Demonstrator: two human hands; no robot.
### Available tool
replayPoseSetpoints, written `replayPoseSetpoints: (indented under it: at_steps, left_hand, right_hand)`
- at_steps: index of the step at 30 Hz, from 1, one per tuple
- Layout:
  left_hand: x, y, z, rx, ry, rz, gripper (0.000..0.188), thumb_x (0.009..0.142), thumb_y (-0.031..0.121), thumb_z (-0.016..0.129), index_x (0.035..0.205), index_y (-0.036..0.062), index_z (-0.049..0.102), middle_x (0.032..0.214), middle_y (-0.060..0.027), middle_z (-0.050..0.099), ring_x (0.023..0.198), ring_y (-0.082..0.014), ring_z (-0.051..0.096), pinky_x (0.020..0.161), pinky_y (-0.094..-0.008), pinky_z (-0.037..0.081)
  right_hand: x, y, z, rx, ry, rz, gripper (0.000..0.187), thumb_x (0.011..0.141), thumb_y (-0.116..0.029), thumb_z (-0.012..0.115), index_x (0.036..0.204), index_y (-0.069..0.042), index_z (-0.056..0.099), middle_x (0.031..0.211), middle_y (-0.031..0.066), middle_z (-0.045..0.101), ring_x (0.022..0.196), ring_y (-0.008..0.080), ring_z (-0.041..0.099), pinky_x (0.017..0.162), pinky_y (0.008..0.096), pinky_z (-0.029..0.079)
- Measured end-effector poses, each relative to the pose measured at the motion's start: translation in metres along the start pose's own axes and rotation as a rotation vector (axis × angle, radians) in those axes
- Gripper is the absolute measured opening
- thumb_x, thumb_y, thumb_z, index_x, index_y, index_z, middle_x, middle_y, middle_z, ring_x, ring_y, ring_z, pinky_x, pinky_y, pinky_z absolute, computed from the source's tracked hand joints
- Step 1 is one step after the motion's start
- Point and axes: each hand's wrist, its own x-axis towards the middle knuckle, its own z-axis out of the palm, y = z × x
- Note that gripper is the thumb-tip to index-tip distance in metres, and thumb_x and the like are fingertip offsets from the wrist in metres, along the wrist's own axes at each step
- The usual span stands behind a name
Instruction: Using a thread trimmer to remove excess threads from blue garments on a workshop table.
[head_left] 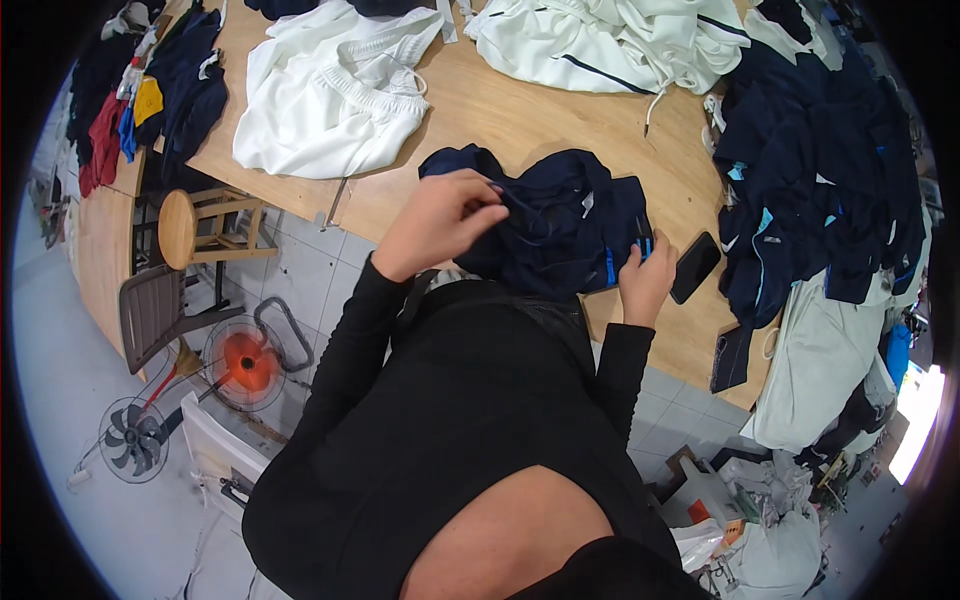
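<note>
A crumpled navy garment [545,215] lies at the table's near edge, right in front of my body. My left hand [450,222] is over its left side, thumb and fingers curled together on a bit of the dark cloth. What exactly sits between the fingertips is hard to see. At the garment's right edge, beside a bright blue stripe, my right hand [648,275] is closed around a small black-and-blue tool [643,240] that looks like thread snips. A small white label [588,205] shows on the cloth.
White garments [330,95] with an elastic waist lie at the back left, more white ones [610,45] at the back. A black phone [697,268] rests right of my right hand. Navy clothes [815,180] pile at the right. A stool [178,228] and fan [247,364] stand left.
</note>
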Motion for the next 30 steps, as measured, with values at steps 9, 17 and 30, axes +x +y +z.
replayPoseSetpoints:
  at_steps: [9, 17, 30]
  left_hand:
    - [0.045, -0.028, 0.000, -0.112, 0.382, -0.108, 0.022, 0.097, 0.020, 0.081, 0.102, -0.0017, 0.079, 0.103, -0.0174, 0.078, 0.090, -0.0284, 0.076, 0.077, -0.0369, 0.059]
    - [0.031, -0.084, 0.010, 0.289, 0.242, -0.073, 0.026, 0.080, 0.009, 0.075, 0.104, -0.0004, 0.077, 0.101, -0.0202, 0.069, 0.097, -0.0388, 0.070, 0.088, -0.0452, 0.057]
    - [-0.020, -0.090, 0.008, 0.368, 0.495, -0.263, 0.036, 0.081, 0.007, 0.080, 0.116, 0.0001, 0.071, 0.099, -0.0181, 0.069, 0.092, -0.0378, 0.070, 0.085, -0.0459, 0.057]
  right_hand:
    - [-0.001, -0.033, -0.024, 0.319, 0.053, -0.224, 0.024, 0.100, -0.008, 0.073, 0.122, 0.000, 0.075, 0.118, 0.0181, 0.077, 0.108, 0.0339, 0.075, 0.095, 0.0398, 0.057]
    - [-0.013, -0.044, -0.026, 0.522, -0.081, -0.146, 0.019, 0.098, -0.005, 0.074, 0.116, 0.001, 0.077, 0.109, 0.0183, 0.078, 0.100, 0.0351, 0.075, 0.090, 0.0401, 0.058]
    - [0.023, -0.076, 0.018, 0.141, -0.142, -0.223, 0.024, 0.098, -0.016, 0.077, 0.115, 0.001, 0.074, 0.098, 0.0202, 0.075, 0.085, 0.0388, 0.075, 0.071, 0.0446, 0.056]
